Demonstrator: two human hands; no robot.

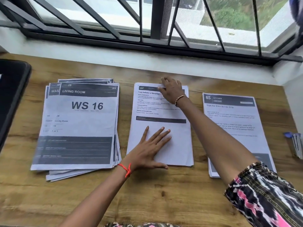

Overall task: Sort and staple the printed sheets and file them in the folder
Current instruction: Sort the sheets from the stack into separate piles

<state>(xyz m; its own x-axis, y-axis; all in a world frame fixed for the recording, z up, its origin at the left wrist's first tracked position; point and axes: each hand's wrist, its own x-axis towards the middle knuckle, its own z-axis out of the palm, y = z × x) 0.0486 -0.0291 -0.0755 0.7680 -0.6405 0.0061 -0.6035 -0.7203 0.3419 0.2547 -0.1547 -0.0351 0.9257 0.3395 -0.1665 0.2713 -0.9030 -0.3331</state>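
Middle stack (161, 115) lies on the wooden desk (147, 190). My left hand (151, 145) is spread flat, pressing its lower half. My right hand (172, 90) lies fingers-straight across its top edge. WS 16 pile (78, 125) sits left of it, KITCHEN pile (232, 122) right.

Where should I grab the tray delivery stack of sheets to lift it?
Pinch the tray delivery stack at its near short edge, coming from your side. It lies flat and fairly squared, with bare desk in front of that edge; your right hand covers the far edge, your left hand lies flat on it.
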